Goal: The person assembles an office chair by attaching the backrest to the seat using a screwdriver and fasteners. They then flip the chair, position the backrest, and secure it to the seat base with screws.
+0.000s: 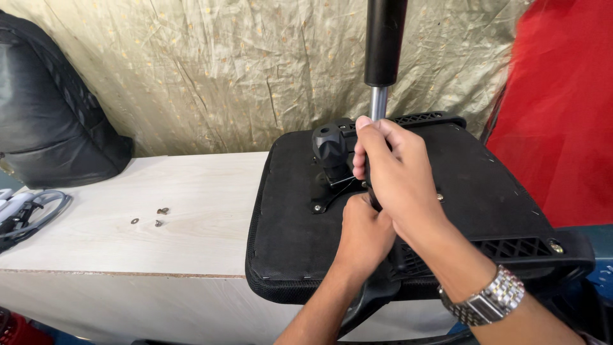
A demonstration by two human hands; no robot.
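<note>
Seat (485, 211) overhanging bench edge (128, 273)

Bench, loose hardware and backdrop

A pale wood-grain bench (191, 191) runs across the view, its front edge showing raw board. On it, left of centre, lie small screws (161, 216) and a washer (135, 221), close together. At the far left edge a white-and-black tool (14, 214) rests with a grey cable loop (48, 207) curling beside it. A black backrest (48, 108), padded and ribbed, leans at the back left of the bench against a crinkled beige cloth (242, 70) with small gold spots, which hangs behind everything. A red mesh panel (568, 108) fills the right side.
</note>
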